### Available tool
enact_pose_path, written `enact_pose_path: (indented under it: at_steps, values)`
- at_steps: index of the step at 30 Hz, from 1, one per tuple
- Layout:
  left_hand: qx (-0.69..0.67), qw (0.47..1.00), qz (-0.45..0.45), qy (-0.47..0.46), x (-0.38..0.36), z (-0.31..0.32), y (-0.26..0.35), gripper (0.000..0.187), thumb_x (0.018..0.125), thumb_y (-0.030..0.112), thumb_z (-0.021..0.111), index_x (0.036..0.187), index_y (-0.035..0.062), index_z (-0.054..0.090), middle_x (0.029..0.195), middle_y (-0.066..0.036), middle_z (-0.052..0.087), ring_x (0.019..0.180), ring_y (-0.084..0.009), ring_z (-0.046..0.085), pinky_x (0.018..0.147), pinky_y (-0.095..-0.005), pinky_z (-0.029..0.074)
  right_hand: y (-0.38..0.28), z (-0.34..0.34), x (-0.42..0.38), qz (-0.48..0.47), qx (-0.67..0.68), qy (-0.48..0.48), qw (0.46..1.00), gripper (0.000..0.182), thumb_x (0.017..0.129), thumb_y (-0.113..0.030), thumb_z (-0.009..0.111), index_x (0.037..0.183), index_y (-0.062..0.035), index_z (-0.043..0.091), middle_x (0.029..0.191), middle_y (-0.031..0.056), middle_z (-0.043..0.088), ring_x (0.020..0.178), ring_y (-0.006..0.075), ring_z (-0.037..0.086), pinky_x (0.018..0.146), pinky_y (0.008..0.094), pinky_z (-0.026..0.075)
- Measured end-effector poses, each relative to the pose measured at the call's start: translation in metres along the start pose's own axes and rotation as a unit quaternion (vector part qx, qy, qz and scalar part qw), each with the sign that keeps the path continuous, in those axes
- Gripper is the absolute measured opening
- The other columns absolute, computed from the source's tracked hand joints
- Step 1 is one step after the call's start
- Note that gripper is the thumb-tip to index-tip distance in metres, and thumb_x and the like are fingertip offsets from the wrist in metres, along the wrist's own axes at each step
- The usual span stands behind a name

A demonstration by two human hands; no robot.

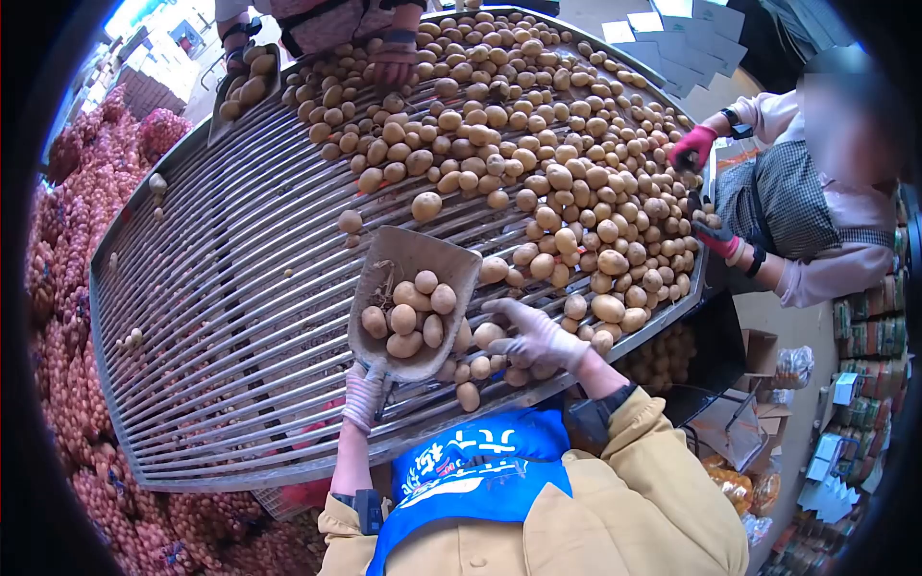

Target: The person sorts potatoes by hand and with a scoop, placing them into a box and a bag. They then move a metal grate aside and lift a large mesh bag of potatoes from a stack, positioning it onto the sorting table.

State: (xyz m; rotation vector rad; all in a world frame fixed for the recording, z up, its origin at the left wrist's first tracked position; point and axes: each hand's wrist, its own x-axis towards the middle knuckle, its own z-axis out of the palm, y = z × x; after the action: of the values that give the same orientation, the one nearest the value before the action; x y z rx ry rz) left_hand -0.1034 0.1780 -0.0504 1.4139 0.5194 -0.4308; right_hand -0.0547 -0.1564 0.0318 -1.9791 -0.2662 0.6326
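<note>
My left hand [362,396], in a pale striped glove, is closed round the handle of a worn scoop [396,252] with a broad flat pan. Several potatoes [403,318] lie in the pan, along with some dry, root-like debris. My right hand [536,335], also gloved, is just right of the scoop with its fingers stretched apart. It hovers low over loose potatoes [467,396] near the front edge of the slatted metal sorting table [240,317]. Part of its palm side is hidden from this view.
Potatoes [576,178] cover the table's far and right parts. A co-worker's gloved hand [393,63] and a scoop [240,94] are at the far side; another person's pink gloves [693,147] work at the right. Red net sacks [82,288] pile up left. A raised metal rim edges the table.
</note>
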Motion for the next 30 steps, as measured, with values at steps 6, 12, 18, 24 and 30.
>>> enact_pose_path:
  at_steps: [6,12,18,24,30]
  values:
    - [-0.008,1.0,0.007,0.021,-0.006,0.005,0.006,0.024,0.092,0.029,0.061,0.104,0.0091,0.057,0.065,0.0,0.059,0.042,-0.0082,0.049,0.034,-0.0227,0.037,-0.003,-0.008,-0.016,0.068,0.397,-0.032,0.915,0.063,0.081,-0.021,0.077,0.134,-0.0037,0.046,0.124,0.007,0.055,0.115,0.0164,0.052,0.1,0.0311,0.043]
    - [-0.003,1.0,-0.009,0.001,-0.007,0.003,0.012,0.022,0.094,0.019,0.061,0.111,0.0056,0.058,0.086,0.0,0.064,0.061,-0.0073,0.057,0.048,-0.022,0.046,-0.005,-0.003,-0.013,0.012,0.332,0.034,0.943,0.063,0.08,-0.017,0.077,0.133,-0.0015,0.048,0.12,0.0092,0.058,0.113,0.0157,0.054,0.097,0.0299,0.044]
    - [0.022,1.0,-0.014,-0.006,-0.008,0.003,0.015,0.026,0.094,0.024,0.062,0.111,0.0056,0.058,0.085,0.0,0.064,0.059,-0.0075,0.056,0.045,-0.0229,0.044,-0.018,-0.003,-0.013,-0.022,0.323,0.057,0.944,0.059,0.08,-0.018,0.078,0.129,-0.0015,0.051,0.117,0.0079,0.058,0.109,0.0143,0.055,0.095,0.0292,0.046]
    - [0.05,0.998,0.027,-0.005,-0.005,0.004,0.011,0.029,0.092,0.03,0.065,0.106,0.0051,0.06,0.077,0.0,0.063,0.055,-0.0068,0.053,0.044,-0.023,0.042,-0.048,0.047,0.04,-0.29,-0.135,0.28,0.905,0.052,0.073,-0.016,0.076,0.121,-0.0108,0.057,0.113,0.0107,0.059,0.106,0.0277,0.058,0.096,0.0382,0.045]
    - [0.056,0.998,-0.019,-0.026,-0.011,0.012,0.036,0.026,0.093,0.031,0.06,0.099,0.0059,0.059,0.065,-0.003,0.061,0.04,-0.0104,0.05,0.033,-0.0233,0.038,-0.039,0.094,0.022,-0.3,-0.307,0.165,0.888,0.05,0.073,-0.031,0.071,0.118,-0.013,0.056,0.124,0.0118,0.052,0.119,0.031,0.048,0.106,0.0564,0.03]
